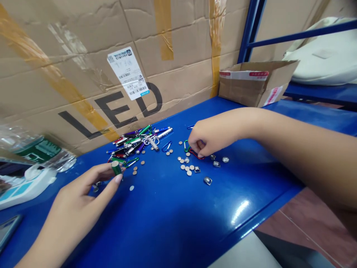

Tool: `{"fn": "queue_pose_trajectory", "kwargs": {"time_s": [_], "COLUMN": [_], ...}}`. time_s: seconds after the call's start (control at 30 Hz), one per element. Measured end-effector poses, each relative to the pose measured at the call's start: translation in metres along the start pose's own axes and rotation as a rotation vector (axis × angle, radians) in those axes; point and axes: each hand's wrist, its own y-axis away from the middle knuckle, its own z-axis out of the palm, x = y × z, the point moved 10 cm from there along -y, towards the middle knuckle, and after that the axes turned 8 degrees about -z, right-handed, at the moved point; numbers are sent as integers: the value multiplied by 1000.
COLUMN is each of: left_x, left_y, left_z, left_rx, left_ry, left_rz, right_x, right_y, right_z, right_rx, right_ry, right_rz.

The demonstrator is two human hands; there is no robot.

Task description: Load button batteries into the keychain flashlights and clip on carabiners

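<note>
My left hand [92, 186] pinches a small green flashlight tube [116, 168] between thumb and fingers, just above the blue shelf [173, 219]. My right hand [209, 137] is curled with fingertips down among coloured carabiner clips [192, 152], pinching something I cannot make out. Between the hands lie several button cell batteries [186, 166] and small silver caps [207, 181]. A heap of coloured mini keychain flashlights [136, 143] lies behind them.
A large taped cardboard box marked LED [111, 67] stands along the back. A small open cardboard box [255, 83] sits at back right. A plastic bottle [33, 152] and a white packet [25, 184] lie at left, a phone [8, 230] at the left edge.
</note>
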Motion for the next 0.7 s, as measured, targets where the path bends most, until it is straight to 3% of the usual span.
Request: {"fn": "queue_pose_trajectory", "kwargs": {"time_s": [0.2,0.4,0.6,0.7], "left_x": [14,27,52,62], "left_y": [0,9,25,32], "left_z": [22,24,33,35], "left_rx": [-66,-71,-151,-178], "left_ry": [1,12,-1,5], "left_rz": [186,327,494,544], "right_x": [-20,-22,-44,-61], "right_y": [-7,-18,-16,-18], "right_z": [-9,0,-25,-26], "right_rx": [143,180,471,578], "right_ry": [-36,-21,-223,-372], "right_rz": [-115,-145,-279,-335]}}
